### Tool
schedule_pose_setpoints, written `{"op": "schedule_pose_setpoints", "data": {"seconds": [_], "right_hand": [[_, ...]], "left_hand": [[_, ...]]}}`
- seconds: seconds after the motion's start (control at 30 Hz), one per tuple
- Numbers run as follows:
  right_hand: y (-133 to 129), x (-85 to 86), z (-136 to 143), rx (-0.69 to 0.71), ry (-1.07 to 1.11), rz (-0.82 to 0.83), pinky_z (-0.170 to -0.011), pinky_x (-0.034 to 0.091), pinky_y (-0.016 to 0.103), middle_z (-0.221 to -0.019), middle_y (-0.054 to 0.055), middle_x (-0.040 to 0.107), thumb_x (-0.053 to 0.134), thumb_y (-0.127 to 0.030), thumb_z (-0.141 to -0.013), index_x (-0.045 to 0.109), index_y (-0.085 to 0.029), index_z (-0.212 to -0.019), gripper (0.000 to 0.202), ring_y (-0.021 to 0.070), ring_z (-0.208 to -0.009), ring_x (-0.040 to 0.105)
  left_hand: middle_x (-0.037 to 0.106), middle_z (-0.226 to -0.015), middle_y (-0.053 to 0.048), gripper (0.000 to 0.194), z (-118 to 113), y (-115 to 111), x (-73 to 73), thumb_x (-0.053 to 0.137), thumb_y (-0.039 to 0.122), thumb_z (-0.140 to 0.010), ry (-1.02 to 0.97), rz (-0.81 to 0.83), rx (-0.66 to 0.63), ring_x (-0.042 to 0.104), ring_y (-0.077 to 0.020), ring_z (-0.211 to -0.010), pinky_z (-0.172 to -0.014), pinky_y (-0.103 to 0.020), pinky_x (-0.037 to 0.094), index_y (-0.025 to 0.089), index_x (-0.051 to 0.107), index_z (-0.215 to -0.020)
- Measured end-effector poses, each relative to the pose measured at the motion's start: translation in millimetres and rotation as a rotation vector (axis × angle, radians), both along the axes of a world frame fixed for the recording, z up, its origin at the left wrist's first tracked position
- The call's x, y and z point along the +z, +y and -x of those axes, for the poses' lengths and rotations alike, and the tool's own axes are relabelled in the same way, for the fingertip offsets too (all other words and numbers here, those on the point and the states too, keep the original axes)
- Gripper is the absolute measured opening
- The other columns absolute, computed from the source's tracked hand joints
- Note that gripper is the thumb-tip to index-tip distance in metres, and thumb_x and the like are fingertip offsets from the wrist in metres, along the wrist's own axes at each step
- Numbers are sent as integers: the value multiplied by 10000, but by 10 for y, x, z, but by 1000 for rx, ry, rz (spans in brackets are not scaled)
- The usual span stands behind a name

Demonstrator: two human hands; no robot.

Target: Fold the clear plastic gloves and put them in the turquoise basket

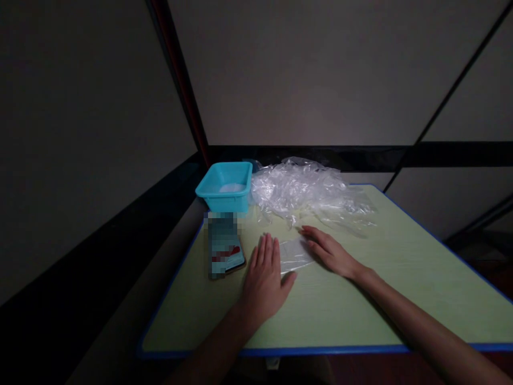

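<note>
A clear plastic bag (294, 254) lies flat on the table between my two hands. My left hand (265, 280) rests palm down over its left end, fingers stretched forward and thumb out to the right. On the right end lies my right hand (326, 251), its fingers extended toward the left and partly covering the bag's edge. Neither hand grips anything. Just beyond them spreads a large crumpled heap of clear plastic bags (302, 187).
A turquoise plastic basket (228, 202) with something whitish inside stands at the back left. In front of it lies a phone (226, 246), partly blurred out. The pale green table (352, 326) has a blue edge, with walls behind and to the left.
</note>
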State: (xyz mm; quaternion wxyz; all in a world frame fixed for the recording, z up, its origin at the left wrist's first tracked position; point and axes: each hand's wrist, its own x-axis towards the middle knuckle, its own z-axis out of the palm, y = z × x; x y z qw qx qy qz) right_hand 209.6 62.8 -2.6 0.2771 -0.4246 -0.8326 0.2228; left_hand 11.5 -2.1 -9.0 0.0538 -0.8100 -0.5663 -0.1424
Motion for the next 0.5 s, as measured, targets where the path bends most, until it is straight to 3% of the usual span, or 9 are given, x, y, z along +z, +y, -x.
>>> {"op": "schedule_pose_setpoints", "data": {"seconds": [0.13,0.27,0.37,0.5], "right_hand": [[49,44,-32,7,88,34,-912,412,400,-1108,113,604,314,-315,-906,400,-144,-1222,370,209,-1020,560],[23,121,-107,-14,159,97,-849,427,422,-937,89,634,326,-313,-904,416,-147,-1177,331,216,-892,586],[-43,174,-161,4,204,204,-727,467,389,-743,43,642,321,-313,-907,427,-155,-1119,285,194,-719,606],[-120,183,-172,135,265,411,-531,480,297,-588,9,639,327,-308,-893,445,-167,-991,208,163,-541,614]], "left_hand": [[237,-1435,-240,654,21,-15,8,519,286,-799,-70,-99,-16,163,-329,-1339,-1046,-515,257,20,263,-1339],[318,-1400,-239,522,54,-18,29,487,157,-788,-120,-126,-7,225,-334,-1322,-1039,-530,274,45,346,-1278],[378,-1364,-226,460,91,7,23,393,28,-779,-156,-162,7,274,-317,-1308,-1041,-526,286,63,392,-1238],[426,-1333,-171,534,122,21,16,315,-64,-723,-253,-198,-20,315,-269,-1297,-1040,-493,323,118,420,-1214]]}}
